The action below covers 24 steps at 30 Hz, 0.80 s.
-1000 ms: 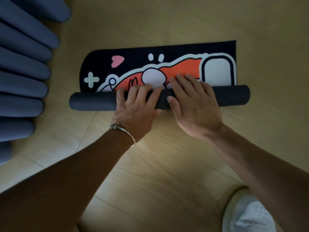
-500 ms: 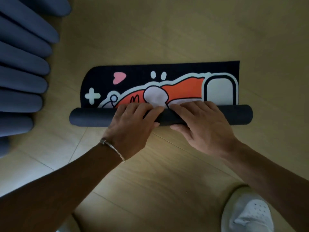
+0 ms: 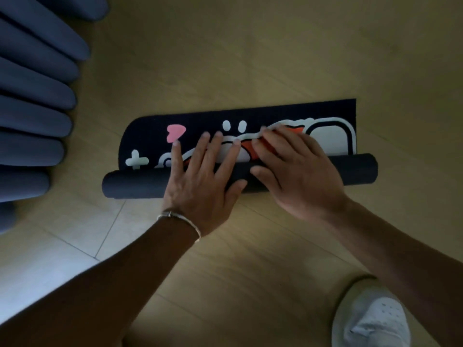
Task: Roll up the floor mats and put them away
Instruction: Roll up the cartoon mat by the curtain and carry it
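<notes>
A dark floor mat (image 3: 250,116) with a white, orange and pink cartoon print lies on the wooden floor, mostly rolled into a dark tube (image 3: 135,182) along its near edge. A strip of the printed face is still flat beyond the roll. My left hand (image 3: 200,176) lies over the roll's middle with straight, spread fingers reaching onto the print. My right hand (image 3: 298,169) lies beside it, palm on the roll, fingers flat on the orange part.
Blue curtain folds (image 3: 32,101) hang along the left edge. My white shoe (image 3: 370,319) stands at the bottom right. Bare wooden floor (image 3: 250,46) stretches beyond the mat, and pale tiles (image 3: 37,261) begin at the lower left.
Both hands have slid forward over the roll, and their fingers have straightened out onto the flat printed strip. The flat strip has grown narrower since one second ago.
</notes>
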### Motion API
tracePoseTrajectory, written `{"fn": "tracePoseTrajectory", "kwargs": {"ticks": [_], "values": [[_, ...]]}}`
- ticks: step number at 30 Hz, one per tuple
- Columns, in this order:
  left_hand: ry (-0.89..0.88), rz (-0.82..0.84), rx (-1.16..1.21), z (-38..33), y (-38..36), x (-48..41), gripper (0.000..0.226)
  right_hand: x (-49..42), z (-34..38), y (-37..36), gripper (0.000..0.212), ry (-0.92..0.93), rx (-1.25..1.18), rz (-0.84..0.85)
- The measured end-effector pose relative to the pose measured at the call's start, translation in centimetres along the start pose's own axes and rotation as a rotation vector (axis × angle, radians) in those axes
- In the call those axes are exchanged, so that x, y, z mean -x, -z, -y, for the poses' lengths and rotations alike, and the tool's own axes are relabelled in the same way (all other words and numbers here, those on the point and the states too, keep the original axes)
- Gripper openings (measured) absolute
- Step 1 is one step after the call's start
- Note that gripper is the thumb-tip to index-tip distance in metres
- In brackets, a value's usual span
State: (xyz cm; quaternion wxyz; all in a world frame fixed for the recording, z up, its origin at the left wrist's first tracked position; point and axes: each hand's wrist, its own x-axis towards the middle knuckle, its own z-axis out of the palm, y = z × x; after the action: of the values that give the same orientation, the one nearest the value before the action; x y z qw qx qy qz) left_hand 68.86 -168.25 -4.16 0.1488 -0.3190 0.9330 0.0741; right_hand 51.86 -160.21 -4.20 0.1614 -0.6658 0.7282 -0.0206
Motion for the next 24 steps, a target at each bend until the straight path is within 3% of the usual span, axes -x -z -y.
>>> {"fn": "tracePoseTrajectory", "kwargs": {"ticks": [7,13,16,18,21,24], "values": [[0.074,0.024,-0.046,1.7,1.5,-4.0,0.071,0.0,1.6,0.7,0.052,-0.159,-0.039,-0.156],[0.147,-0.131,-0.044,1.2,1.7,-4.8,0.062,-1.5,1.1,0.3,0.063,-0.156,-0.009,-0.034],[0.028,-0.239,0.005,0.6,1.0,-3.4,0.059,-4.0,-0.1,0.9,0.071,-0.164,-0.013,-0.015],[-0.042,-0.201,-0.019,0.5,0.5,-2.8,0.059,-5.1,-0.4,1.1,0.072,-0.163,0.015,-0.058],[-0.028,-0.109,-0.038,1.2,0.6,-3.4,0.063,-6.1,-0.5,1.2,0.071,-0.165,0.002,-0.029],[-0.022,-0.045,-0.019,1.5,1.4,-4.6,0.067,-6.0,-0.4,1.6,0.064,-0.196,-0.035,-0.12]]}}
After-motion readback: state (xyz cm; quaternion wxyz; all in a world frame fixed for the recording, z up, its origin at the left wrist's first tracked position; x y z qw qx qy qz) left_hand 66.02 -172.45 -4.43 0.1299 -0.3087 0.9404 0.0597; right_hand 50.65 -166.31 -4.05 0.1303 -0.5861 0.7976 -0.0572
